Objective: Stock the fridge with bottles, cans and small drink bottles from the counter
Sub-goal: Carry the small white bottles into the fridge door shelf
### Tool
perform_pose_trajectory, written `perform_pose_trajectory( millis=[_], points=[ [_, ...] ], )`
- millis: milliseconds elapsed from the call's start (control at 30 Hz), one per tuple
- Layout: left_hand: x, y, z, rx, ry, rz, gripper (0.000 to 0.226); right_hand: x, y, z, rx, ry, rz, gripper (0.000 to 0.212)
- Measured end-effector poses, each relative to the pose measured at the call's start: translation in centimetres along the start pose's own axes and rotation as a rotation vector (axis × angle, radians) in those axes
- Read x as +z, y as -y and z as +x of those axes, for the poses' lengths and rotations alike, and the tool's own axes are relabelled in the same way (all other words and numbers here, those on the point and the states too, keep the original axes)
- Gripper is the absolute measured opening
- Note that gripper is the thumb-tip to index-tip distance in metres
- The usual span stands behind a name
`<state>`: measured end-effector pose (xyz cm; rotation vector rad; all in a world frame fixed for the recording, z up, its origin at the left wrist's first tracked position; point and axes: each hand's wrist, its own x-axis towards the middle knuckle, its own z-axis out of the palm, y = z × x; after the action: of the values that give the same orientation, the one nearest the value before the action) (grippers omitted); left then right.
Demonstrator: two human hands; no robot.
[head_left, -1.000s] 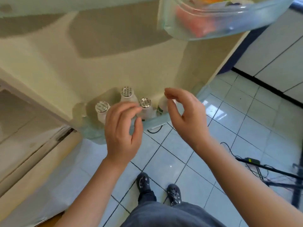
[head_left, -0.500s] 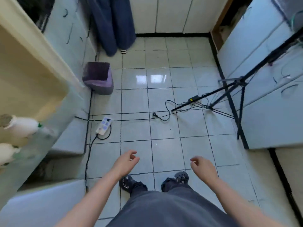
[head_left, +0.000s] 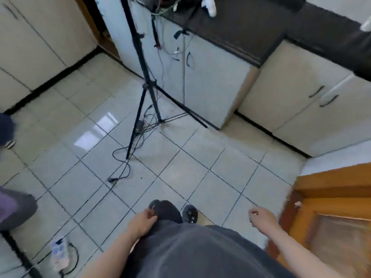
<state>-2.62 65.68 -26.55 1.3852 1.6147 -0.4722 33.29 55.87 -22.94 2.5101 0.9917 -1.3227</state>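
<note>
My left hand (head_left: 141,220) hangs low in front of my thigh, fingers loosely curled, holding nothing. My right hand (head_left: 263,218) hangs at my right side, also loosely curled and holding nothing. The dark counter (head_left: 251,23) runs along the top right, above cream cabinets. A white bottle (head_left: 209,6) stands on the counter at the top edge, partly cut off. The fridge is out of view.
A black tripod (head_left: 144,83) stands on the tiled floor ahead, with loose cables (head_left: 122,163) trailing from it. A white power strip (head_left: 59,252) lies at the lower left. A purple bin (head_left: 12,207) sits at the left edge. A wooden door (head_left: 331,207) is at the right.
The view has swung right, from the fridge door shelf with small bottles to the floor and counter. Both hands dropped from the bottles to my sides, holding nothing.
</note>
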Motion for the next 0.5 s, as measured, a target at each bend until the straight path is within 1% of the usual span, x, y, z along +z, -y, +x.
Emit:
perform_pose_trajectory(
  millis=[67,133,167,267,300,367,500],
  points=[
    [-1.1,-3.5,1.9,0.044,0.009,0.05,0.025,-0.1,-1.7,0.1,0.057,-0.003,0.134,0.027],
    [-2.3,-7.1,3.8,0.071,0.026,0.124,0.032,-0.1,-3.3,0.2,0.107,-0.008,0.252,0.019],
    [-2.5,-9.2,4.9,0.08,0.05,0.182,0.033,0.1,-4.4,0.4,0.145,-0.001,0.305,0.019],
    [-2.7,-15.1,8.2,0.119,0.138,0.378,0.031,1.0,-7.5,0.6,0.262,0.026,0.481,0.031],
    [-2.5,-17.3,9.3,0.135,0.169,0.425,0.03,1.1,-8.5,0.6,0.315,0.028,0.554,0.029],
    [-1.9,-22.2,11.8,0.165,0.228,0.488,0.03,0.9,-10.5,0.6,0.436,0.022,0.656,0.018],
    [-0.8,-34.6,16.2,0.238,0.275,0.592,0.034,-1.9,-14.4,2.0,0.636,-0.007,0.824,0.018]
  ],
)
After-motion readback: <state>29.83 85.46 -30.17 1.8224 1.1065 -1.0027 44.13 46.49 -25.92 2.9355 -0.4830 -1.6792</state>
